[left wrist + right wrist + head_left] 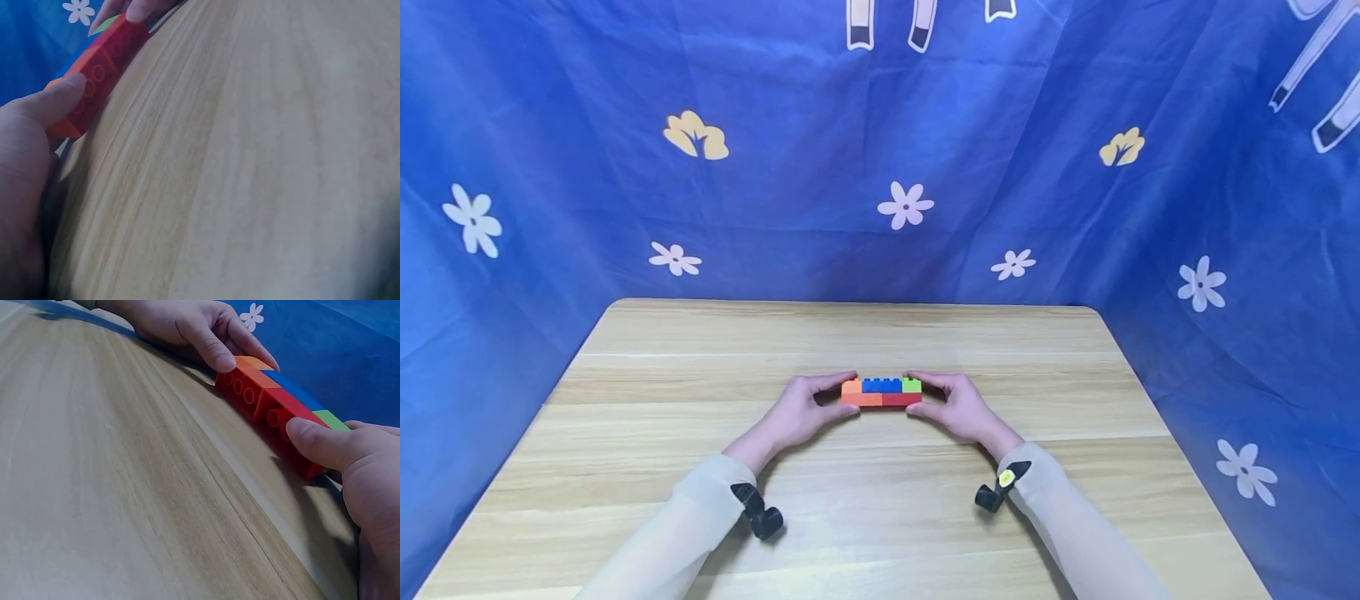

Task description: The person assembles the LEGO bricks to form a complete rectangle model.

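Toy building bricks joined into a bar lie crosswise between my two hands. Its near row pairs an orange brick point(863, 399) on the left with a red brick point(895, 399) on the right. Behind these run a small orange brick point(852, 387), a blue brick point(882, 386) and a green brick point(912, 386), studs facing away from me. My left hand point(797, 408) pinches the left end between thumb and fingers. The right hand point(962, 408) grips the right end likewise, its thumb point(312, 437) on the red brick's hollow underside. In the right wrist view the bar sits close over the table.
A light wood-grain table point(880, 517) spreads under both arms. Blue cloth point(790, 200) printed with flowers hangs behind it and along both sides. Small black wrist cameras point(765, 522) are strapped over the pale sleeves point(688, 517).
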Demonstrator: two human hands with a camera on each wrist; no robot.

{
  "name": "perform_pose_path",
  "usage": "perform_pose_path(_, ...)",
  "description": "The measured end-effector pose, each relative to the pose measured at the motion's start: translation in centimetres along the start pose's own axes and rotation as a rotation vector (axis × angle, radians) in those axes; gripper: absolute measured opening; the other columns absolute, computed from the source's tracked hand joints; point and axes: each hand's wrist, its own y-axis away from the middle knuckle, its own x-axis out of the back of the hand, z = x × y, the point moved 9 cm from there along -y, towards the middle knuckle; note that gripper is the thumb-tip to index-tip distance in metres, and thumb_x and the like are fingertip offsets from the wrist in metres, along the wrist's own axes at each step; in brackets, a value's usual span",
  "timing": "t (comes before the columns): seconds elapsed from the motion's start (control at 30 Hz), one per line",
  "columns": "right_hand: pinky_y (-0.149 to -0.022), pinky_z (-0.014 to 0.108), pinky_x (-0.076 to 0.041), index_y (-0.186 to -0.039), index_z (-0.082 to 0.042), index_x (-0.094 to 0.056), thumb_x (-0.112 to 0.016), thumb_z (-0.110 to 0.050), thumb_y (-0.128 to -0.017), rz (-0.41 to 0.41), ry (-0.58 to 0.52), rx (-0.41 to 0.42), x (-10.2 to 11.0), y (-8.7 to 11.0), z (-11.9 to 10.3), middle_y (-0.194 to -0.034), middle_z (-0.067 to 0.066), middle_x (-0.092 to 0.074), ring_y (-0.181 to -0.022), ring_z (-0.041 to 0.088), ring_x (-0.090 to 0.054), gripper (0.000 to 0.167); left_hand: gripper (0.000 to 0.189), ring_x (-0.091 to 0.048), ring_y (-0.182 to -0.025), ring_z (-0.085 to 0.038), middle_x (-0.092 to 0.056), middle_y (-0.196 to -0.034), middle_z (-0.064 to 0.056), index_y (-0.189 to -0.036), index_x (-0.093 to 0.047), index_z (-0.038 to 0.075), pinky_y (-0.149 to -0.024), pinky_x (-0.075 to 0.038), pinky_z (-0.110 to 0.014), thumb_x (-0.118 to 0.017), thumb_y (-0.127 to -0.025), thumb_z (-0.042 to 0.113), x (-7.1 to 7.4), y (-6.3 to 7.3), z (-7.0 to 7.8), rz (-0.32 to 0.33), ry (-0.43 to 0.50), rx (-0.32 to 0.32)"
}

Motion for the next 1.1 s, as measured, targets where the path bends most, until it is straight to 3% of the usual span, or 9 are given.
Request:
perform_pose_path(0.27, -0.104, 0.03, -0.031, -0.129, -0.028, -0.057, -0.077, -0.036, -0.075, 0.001, -0.008, -0.06, 0.48, -0.07, 0.63, -0.125, -0.018, -0.055, -0.122, 0.005, -0.044, 0.058, 0.057, -0.048, -0.119, -0.011, -0.055, -0.125, 0.013, -0.129, -0.057, 0.028, -0.101, -0.036, -0.034, -0.073, -0.078, 0.043, -0.05, -0.31, -0.08, 0.003, 0.0, 0.019)
perform_pose_path(0.57, -0.105, 0.037, -0.03, -0.129, -0.024, -0.056, -0.076, -0.035, -0.077, -0.021, -0.042, -0.039, 0.37, -0.13, 0.42, -0.127, -0.01, -0.055, -0.125, 0.012, -0.043, 0.057, 0.06, -0.046, -0.121, -0.01, -0.054, -0.126, 0.015, -0.131, -0.055, 0.026, -0.101, -0.036, -0.035, -0.072, -0.078, 0.047, -0.21, -0.35, -0.23, -0.006, -0.021, 0.025)
perform_pose_path(1.1, -0.104, 0.035, -0.032, -0.128, -0.026, -0.058, -0.075, -0.037, -0.077, -0.006, -0.046, -0.046, 0.49, -0.19, 0.53, -0.126, -0.013, -0.055, -0.123, 0.009, -0.044, 0.055, 0.06, -0.046, -0.12, -0.009, -0.053, -0.127, 0.015, -0.133, -0.053, 0.023, -0.099, -0.04, -0.035, -0.068, -0.08, 0.049, -0.34, -0.24, -0.14, 0.005, -0.038, -0.007)
